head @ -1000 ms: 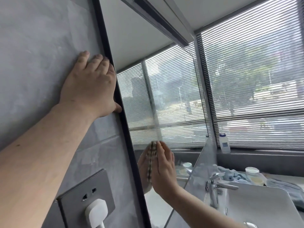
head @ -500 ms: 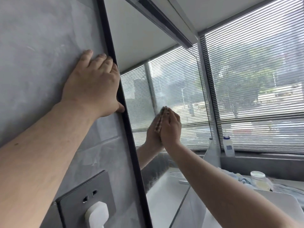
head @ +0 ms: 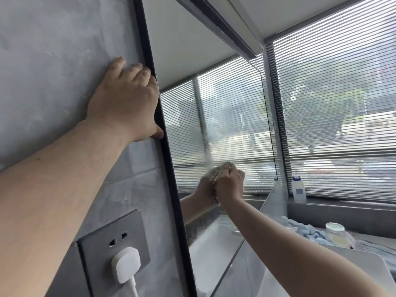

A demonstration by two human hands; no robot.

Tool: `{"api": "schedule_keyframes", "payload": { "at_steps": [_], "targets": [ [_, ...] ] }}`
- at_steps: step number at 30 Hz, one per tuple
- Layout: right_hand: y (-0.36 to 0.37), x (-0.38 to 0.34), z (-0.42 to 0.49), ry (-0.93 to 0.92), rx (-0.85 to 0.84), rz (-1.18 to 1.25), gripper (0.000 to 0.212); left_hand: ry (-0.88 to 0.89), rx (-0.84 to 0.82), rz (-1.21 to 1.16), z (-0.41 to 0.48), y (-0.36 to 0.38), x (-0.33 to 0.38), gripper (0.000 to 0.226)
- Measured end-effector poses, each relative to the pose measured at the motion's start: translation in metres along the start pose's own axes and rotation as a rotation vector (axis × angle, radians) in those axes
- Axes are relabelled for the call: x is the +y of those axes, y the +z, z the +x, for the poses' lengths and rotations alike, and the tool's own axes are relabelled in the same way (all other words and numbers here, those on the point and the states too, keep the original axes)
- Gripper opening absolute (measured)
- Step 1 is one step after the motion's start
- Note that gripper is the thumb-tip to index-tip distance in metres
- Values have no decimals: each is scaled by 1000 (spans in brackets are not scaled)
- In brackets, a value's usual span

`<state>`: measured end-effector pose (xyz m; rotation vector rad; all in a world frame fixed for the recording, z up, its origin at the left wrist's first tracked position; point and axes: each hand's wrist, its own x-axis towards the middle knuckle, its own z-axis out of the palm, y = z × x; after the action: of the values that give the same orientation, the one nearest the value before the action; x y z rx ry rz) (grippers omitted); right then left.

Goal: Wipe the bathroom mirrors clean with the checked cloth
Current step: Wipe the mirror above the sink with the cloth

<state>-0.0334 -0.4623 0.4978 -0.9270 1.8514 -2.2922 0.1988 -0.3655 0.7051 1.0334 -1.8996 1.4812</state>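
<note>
The mirror [head: 214,108] in its black frame [head: 169,168] runs up the grey wall and reflects the window blinds. My right hand [head: 230,186] holds the bunched checked cloth [head: 221,168] against the glass at mid-height, fingers curled round it; its reflection meets it on the left. A hazy smear on the mirror rises from the cloth. My left hand [head: 126,101] lies flat on the wall just left of the frame, thumb against the frame's edge.
A wall socket with a white plug [head: 126,262] sits low left of the mirror. A white bottle [head: 299,189] stands on the window sill. A jar [head: 336,231] and a blue towel [head: 308,231] lie by the white basin [head: 364,266].
My right hand swept the cloth up the glass from low down, then came back down a little and its fingers curled. My left hand stayed on the wall.
</note>
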Motion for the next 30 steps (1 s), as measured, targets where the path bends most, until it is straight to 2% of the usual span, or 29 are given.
{"api": "schedule_keyframes", "payload": {
  "at_steps": [6, 10, 12, 17, 21, 26, 30],
  "targets": [
    [6, -113, -9, -432, -58, 87, 34, -2, -5, -15, 0, -1, 0, 122],
    [4, -98, -7, -570, -85, 49, 40, -7, -33, -8, -2, -2, 0, 119],
    [2, -59, -5, -531, -55, -4, 42, -7, -57, 25, -7, -2, 4, 113],
    [-10, 52, -10, -181, -12, -97, 39, 6, -42, 24, -9, -2, 7, 107],
    [-18, 115, -19, -5, -46, -133, 40, 15, -20, 16, -9, -1, 7, 107],
    [-17, 108, -15, 38, -56, -136, 27, 15, -9, -11, -8, 0, 6, 106],
    [-21, 51, -19, -117, -87, -40, 33, 21, -6, -24, -9, 3, 6, 104]
  ]
}}
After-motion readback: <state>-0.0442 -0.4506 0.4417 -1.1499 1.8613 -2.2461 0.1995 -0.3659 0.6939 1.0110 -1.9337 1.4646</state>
